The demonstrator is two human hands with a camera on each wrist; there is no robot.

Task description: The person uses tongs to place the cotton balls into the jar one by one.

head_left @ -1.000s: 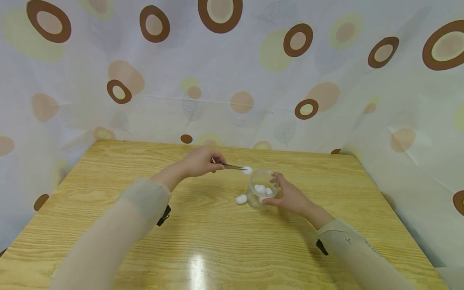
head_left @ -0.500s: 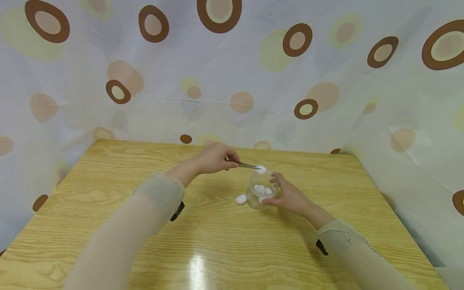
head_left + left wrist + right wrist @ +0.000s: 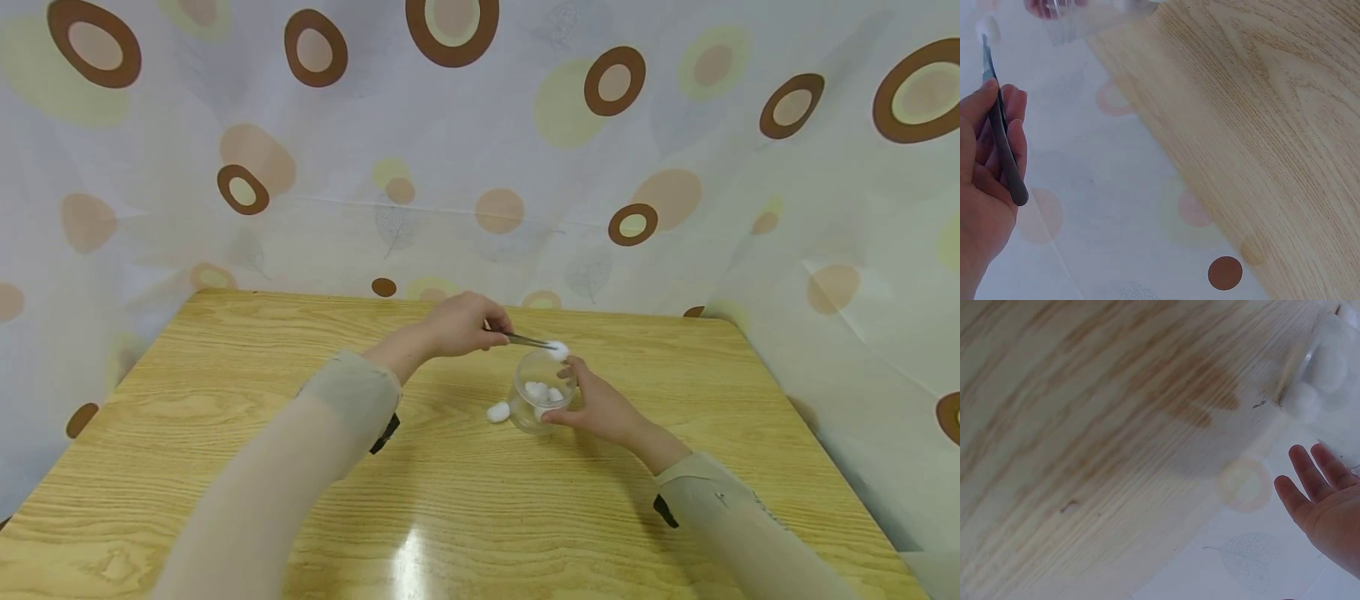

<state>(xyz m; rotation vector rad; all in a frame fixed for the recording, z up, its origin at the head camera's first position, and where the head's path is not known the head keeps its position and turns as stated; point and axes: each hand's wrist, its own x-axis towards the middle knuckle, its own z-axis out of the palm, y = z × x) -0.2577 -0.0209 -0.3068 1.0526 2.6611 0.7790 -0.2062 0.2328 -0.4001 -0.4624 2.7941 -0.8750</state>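
Observation:
My left hand (image 3: 467, 325) pinches a pair of dark metal tweezers (image 3: 528, 341); in the left wrist view the tweezers (image 3: 1004, 145) lie between thumb and fingers. Their tips hold a white cotton ball (image 3: 557, 351) above the far rim of a clear jar (image 3: 525, 408). Around the jar's right side curls my right hand (image 3: 603, 408), thumb in front and fingers behind. Several white cotton balls (image 3: 537, 390) lie inside the jar. In the right wrist view my right hand (image 3: 1329, 506) shows some fingers extended beside the jar (image 3: 1335, 419).
One loose cotton ball (image 3: 498, 412) lies on the wooden table (image 3: 450, 500), close to the jar's left side. A patterned curtain (image 3: 450, 150) hangs behind the table's back edge and along both sides.
My left hand has moved right, carrying the tweezers and cotton ball from left of the jar to over its far rim. The right hand and jar have stayed in place.

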